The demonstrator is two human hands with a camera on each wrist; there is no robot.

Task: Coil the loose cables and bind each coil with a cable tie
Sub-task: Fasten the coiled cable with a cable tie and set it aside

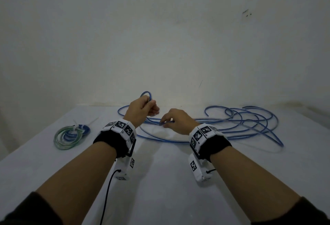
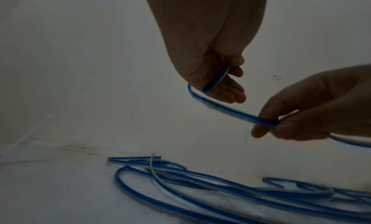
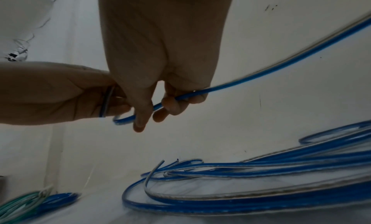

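Hands' grip pinching blue cable (image 1: 232,132), left hand (image 1: 141,110), right hand (image 1: 175,120), tied coils (image 1: 71,134) clearest overhead.

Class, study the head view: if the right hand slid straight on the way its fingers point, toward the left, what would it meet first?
Probably the left hand, which holds a loop of the same blue cable that the right hand pinches. Only a short gap separates them, though depth is unclear.
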